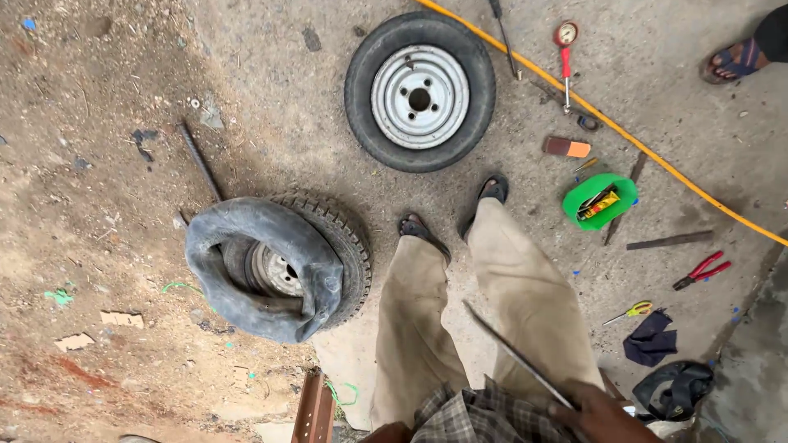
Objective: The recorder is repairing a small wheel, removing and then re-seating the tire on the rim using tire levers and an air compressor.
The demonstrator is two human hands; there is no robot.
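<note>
Right hand (603, 414) at frame bottom, fingers closed round thin metal rod (513, 353), rod slanting up-left over trouser legs. Left hand barely visible, grip unclear. Inner tube (246, 246) draped on tyre (349, 246), left of rod.

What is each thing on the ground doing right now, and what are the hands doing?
Right hand: closed on a thin metal rod.
Left hand: barely in view, cannot tell.
Wheel: flat on the ground, tyre on its rim.
Second tyre: lying down, inner tube pulled out over it.
Red pliers: lying shut.
Green bowl: upright, holding small items.
</note>
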